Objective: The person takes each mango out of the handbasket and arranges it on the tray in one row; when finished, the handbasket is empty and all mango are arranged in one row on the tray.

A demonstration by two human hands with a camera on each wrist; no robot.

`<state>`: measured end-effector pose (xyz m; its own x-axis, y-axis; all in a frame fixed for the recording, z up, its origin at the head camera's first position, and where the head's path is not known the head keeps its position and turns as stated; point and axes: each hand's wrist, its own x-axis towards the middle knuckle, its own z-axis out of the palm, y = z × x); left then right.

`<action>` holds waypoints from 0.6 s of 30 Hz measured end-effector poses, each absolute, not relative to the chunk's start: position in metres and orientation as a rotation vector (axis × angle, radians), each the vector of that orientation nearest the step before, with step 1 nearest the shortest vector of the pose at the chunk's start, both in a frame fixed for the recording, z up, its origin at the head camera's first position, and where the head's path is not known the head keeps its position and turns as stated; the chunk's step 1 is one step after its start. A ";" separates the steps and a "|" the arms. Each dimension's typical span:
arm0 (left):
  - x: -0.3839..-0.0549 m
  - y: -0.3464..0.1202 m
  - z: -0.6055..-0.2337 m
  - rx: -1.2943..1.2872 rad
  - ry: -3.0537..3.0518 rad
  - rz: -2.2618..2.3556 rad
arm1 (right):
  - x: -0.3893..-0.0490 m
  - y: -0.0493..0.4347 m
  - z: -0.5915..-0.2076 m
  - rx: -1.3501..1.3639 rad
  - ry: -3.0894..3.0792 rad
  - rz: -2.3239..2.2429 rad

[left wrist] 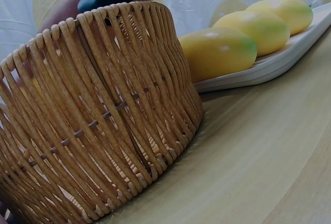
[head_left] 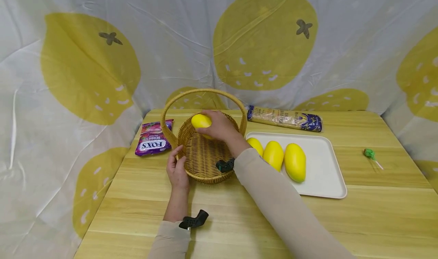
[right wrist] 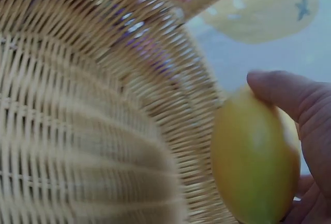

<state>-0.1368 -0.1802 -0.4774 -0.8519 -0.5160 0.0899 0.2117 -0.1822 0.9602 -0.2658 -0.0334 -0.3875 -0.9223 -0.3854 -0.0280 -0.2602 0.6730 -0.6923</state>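
A wicker basket point(head_left: 205, 179) with a tall arched handle stands on the table. My right hand point(head_left: 219, 126) grips a yellow mango point(head_left: 201, 121) over the far part of the basket. In the right wrist view the thumb lies on the mango point(right wrist: 253, 157), beside the woven wall. My left hand point(head_left: 178, 171) holds the basket's near left rim beside the handle's base. Most of its fingers are hidden in the left wrist view, where the basket wall point(left wrist: 103, 110) fills much of the picture. Three more mangoes point(head_left: 295, 162) lie on a white tray point(head_left: 321, 171), partly behind the right sleeve.
A purple candy bag point(head_left: 154, 138) lies left of the basket. Behind the tray is a long pack of dried noodles point(head_left: 284, 118). A green-wrapped lollipop point(head_left: 370, 154) lies at the right on the wooden table point(head_left: 383, 213). A lemon-print curtain point(head_left: 178, 42) hangs around the table.
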 end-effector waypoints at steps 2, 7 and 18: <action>-0.137 -0.180 -0.478 0.351 -1.622 -2.068 | -0.261 -0.029 -0.379 -0.537 2.710 -1.083; -0.138 -0.180 -0.477 0.350 -1.611 -2.053 | -0.243 -0.018 -0.363 -0.647 2.711 -1.066; -0.138 -0.179 -0.478 0.375 -1.629 -2.056 | -0.184 0.011 -0.348 -0.778 2.714 -1.111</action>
<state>-0.1376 -0.1787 -0.4776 -0.8439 -0.5298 0.0839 0.2027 -0.1703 0.9643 -0.1842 0.0105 -0.3481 -0.8631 -0.4966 0.0914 -0.4181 0.6013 -0.6809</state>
